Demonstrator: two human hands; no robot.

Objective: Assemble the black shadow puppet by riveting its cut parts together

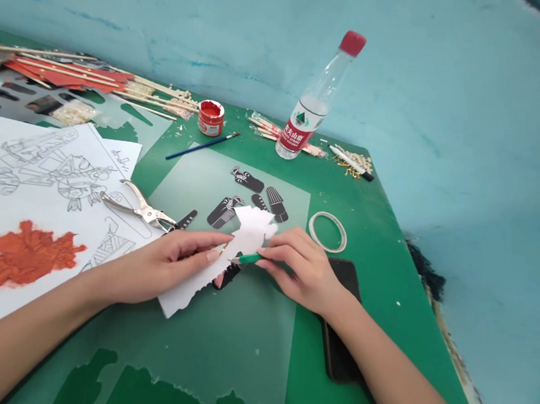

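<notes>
My left hand (167,265) lies on a white paper piece (218,261) with a jagged edge, fingers pressed on it and pinching its edge. My right hand (302,266) grips a green-handled craft knife (247,259) whose tip meets the paper. Both rest on a translucent plastic sheet (237,327) over the green cutting mat (377,284). Several black cut-out figure parts (246,196) lie just beyond the paper.
Metal punch pliers (141,209) and printed line drawings (37,165) lie at the left, with red-painted paper (23,253). A red paint jar (210,117), blue brush (203,145), water bottle (316,101), tape ring (327,231) and black phone (341,325) surround the hands. Bamboo sticks (94,77) lie at the back.
</notes>
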